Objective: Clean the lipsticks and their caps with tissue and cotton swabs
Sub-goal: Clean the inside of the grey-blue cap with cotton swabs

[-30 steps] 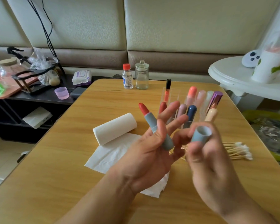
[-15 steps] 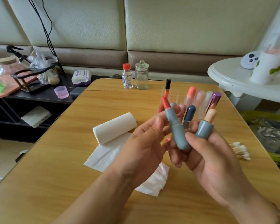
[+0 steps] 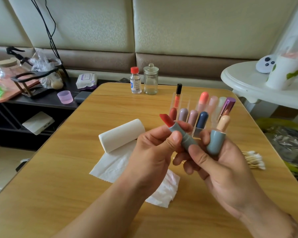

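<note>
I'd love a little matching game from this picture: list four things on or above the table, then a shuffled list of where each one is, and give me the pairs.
Things:
1. open red lipstick
2. blue-grey cap
3. cotton swabs
4. tissue roll

Places:
A. lying in a loose pile on the table's right side
B. held in the right hand alone
C. lying on its side at the far edge of the spread tissue sheet
D. gripped by the left hand, with the right thumb on its lower end

Pairs: 1-D, 2-B, 3-A, 4-C
</note>
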Demonstrator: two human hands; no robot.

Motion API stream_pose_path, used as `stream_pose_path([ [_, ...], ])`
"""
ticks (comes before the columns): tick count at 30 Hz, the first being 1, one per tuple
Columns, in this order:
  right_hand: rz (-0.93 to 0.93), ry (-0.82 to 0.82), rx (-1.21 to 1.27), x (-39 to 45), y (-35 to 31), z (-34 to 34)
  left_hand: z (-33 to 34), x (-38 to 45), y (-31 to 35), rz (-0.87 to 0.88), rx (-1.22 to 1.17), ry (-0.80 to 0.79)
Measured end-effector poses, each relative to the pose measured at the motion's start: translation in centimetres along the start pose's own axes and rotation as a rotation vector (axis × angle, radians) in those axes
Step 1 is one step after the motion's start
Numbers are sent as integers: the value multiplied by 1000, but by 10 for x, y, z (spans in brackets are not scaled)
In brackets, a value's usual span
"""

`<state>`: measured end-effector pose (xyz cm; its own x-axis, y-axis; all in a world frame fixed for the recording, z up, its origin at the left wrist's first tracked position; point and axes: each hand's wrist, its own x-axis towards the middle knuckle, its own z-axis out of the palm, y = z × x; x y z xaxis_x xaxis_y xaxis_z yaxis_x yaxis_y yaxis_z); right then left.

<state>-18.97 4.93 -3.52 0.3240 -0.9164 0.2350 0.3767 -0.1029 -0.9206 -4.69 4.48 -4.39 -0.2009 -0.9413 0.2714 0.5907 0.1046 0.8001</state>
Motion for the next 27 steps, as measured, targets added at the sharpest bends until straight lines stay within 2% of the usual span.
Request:
stream_pose_path([
  [4,-125,182,-278,-2,6,-3,1,0,-3,16,20,80],
  [7,-48,193,-104,-2,5,1,-1,0,-4,12,33,90],
  [9,-63,214,-108,-1,2,2,-1,2,-6,28,61,112],
  [13,-281,315,-411,-4,-2,7,1,2,-8,72,61,134],
  [15,-354,310,-507,-7,-3,11,0,1,-8,76,56,148],
  [17,-297,223,-309,-7,-3,13,-1,1,-7,75,44,153],
  [19,-144,168,-91,-6,-3,13,-3,2,-8,69,53,168],
  [20,-89,174,-61,-4,-4,12,-4,2,-8,62,72,179],
  [24,-114,282,-93,-2,-5,11,0,2,-7,66,73,188],
  [27,-163,339,-213,-3,-5,8,1,1,-8,88,78,167],
])
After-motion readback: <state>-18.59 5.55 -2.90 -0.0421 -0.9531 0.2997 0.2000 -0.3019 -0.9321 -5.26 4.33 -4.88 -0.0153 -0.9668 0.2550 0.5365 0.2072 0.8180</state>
